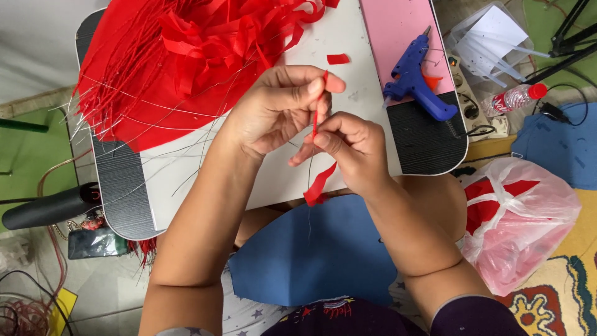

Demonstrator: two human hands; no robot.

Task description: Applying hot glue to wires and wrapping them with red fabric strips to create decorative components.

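My left hand (277, 109) and right hand (348, 149) both pinch one red paper strip (319, 180) on a thin wire, above the white board's (273, 180) near edge. Blue glue gun (413, 81) lies well right, untouched.

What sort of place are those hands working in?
Probably a home craft corner on the floor: a low table with a blue glue gun, a heap of red ribbon strips, and a patterned rug.
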